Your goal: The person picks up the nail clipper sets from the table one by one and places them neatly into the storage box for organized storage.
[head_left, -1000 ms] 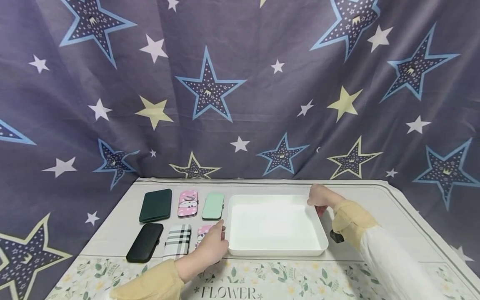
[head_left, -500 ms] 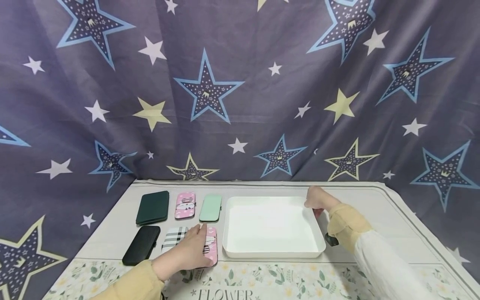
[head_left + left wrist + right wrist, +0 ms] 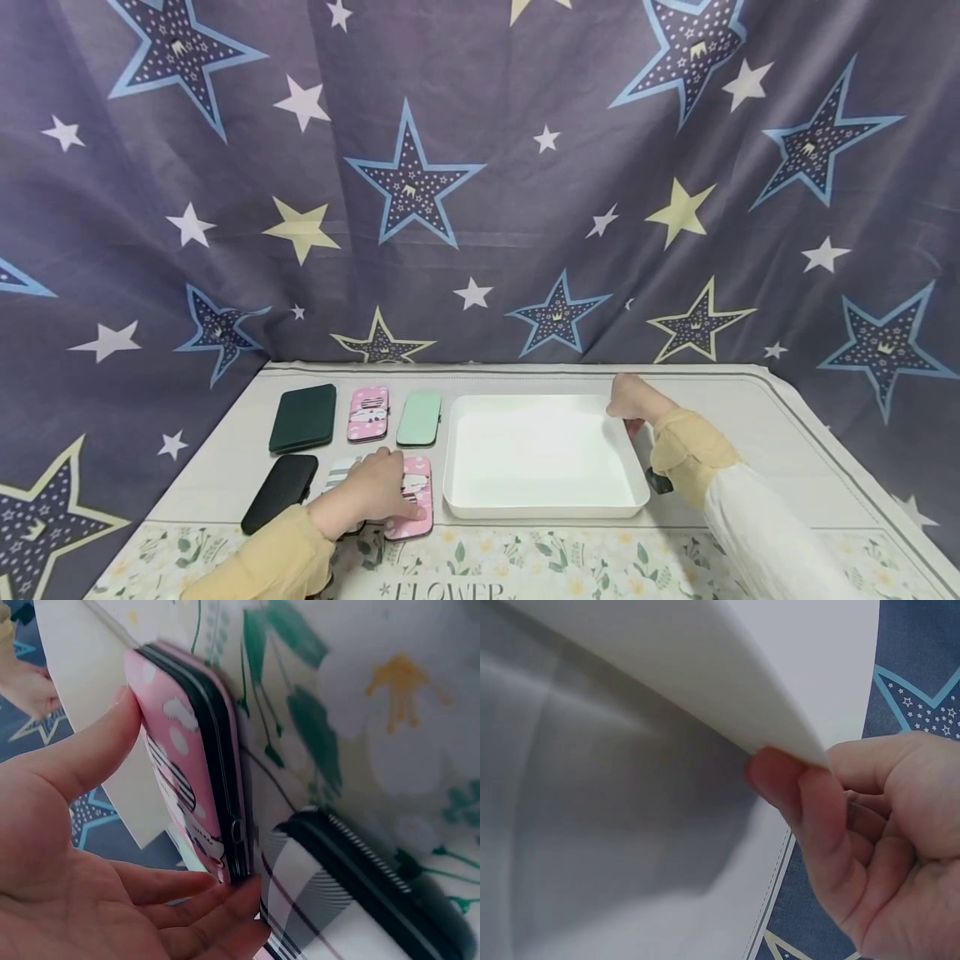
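- L hand [image 3: 367, 492]: fingers apart, bracketing near pink case [image 3: 422, 479] on bench [image 3: 780, 450], prob. to span its length.
- White tray [image 3: 540, 454] just R of case.
- R hand [image 3: 636, 398]: fingers clamped on tray's far-R rim, likely steadying it.

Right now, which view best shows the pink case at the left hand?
Left wrist: the pink case is close, dark edge visible. Head shows its top, partly behind the left hand. Right wrist: none.

Place: seemingly a home | star-print hanging cloth [image 3: 480, 187] | flower-print tablecloth [image 3: 570, 557]
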The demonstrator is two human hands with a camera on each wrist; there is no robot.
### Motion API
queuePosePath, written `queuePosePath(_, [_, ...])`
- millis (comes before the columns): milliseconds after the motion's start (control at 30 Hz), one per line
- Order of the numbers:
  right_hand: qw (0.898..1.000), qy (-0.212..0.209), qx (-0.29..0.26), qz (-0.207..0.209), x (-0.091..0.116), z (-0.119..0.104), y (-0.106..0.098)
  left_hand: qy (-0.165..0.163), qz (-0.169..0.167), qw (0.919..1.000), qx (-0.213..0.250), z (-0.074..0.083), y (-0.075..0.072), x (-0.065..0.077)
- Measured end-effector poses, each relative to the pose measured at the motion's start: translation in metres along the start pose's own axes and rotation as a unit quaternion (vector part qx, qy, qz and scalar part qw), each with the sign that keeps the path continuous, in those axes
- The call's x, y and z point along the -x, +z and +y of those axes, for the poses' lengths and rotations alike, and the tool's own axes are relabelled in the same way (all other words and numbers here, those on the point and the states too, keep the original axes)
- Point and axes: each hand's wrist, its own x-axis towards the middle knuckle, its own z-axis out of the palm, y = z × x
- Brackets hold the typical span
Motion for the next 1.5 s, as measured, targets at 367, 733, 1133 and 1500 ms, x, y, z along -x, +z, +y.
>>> queuePosePath(367, [1.0,0.003,0.007,-0.001,0.002,-0.002,-0.001,-0.026,-0.011,0.9993,0.026,-0.005,-0.007,-0.016])
queuePosePath(733, [1.0,0.007,0.004,-0.004,0.001,-0.001,-0.001,-0.02,0.003,0.9941,0.106,-0.01,-0.011,-0.018])
queuePosePath(1133, [1.0,-0.001,0.01,0.007,0.002,-0.002,0.001,-0.085,-0.032,0.9507,0.296,-0.021,-0.002,-0.016])
queuePosePath(1500, [1.0,-0.001,0.017,0.009,0.002,-0.002,0.001,-0.111,-0.004,0.9376,0.33,-0.025,-0.003,-0.012])
